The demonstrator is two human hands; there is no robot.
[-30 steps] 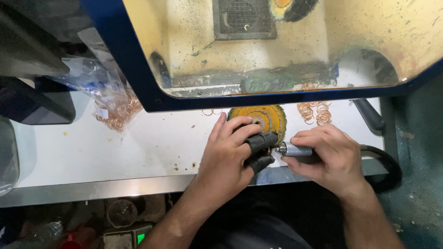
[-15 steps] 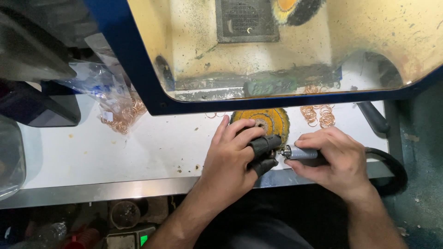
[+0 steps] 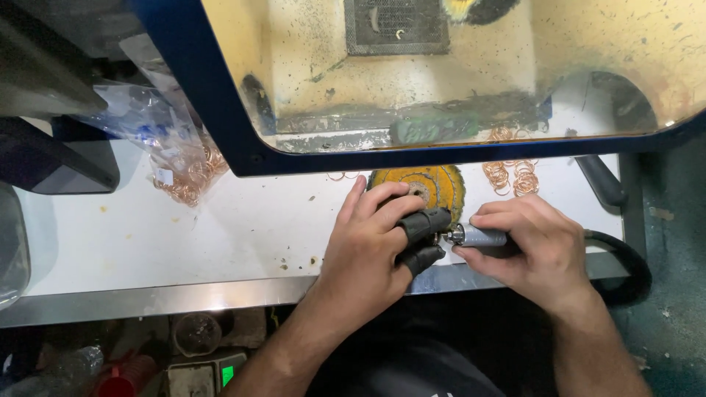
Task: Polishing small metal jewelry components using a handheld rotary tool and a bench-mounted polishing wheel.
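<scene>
— In hand just now?

— Grey rotary handpiece (image 3: 482, 236), lying level across the front of the white tabletop (image 3: 220, 228), metal nose pointing left. Right hand (image 3: 533, 246) wrapped over its barrel, fingers closed on it. Black hose (image 3: 625, 261) curling away off the right edge behind that hand.

— And the other hand?

— Left hand (image 3: 368, 242), just beside the nose of the handpiece, thumb and one finger sheathed in black rubber finger guards (image 3: 423, 224). Fingers pinched together right at the tip of the tool; too small and too covered to tell what sits between them.

— Behind the hands?

— Yellow cloth buffing wheel (image 3: 430, 187), flat on the tabletop, touching the left knuckles, partly covered by them. Loose copper-coloured wire rings (image 3: 511, 176) just to its right, a few more under the edge of the hood.

— Hood?

— Blue-framed clear dust shield (image 3: 220, 103), leaning over the back of the tabletop; stained yellow chamber behind it with a dark vent grille (image 3: 397, 26) at the top and a grubby green compound bar (image 3: 434, 129) on its ledge.

— Further left?

— Clear plastic bag (image 3: 158, 129) with more copper rings (image 3: 195, 176) spilling at its lower end, well apart from the hands. Black handle (image 3: 599, 180) at the far right. Metal front lip (image 3: 147, 298) along the near edge of the tabletop.
</scene>
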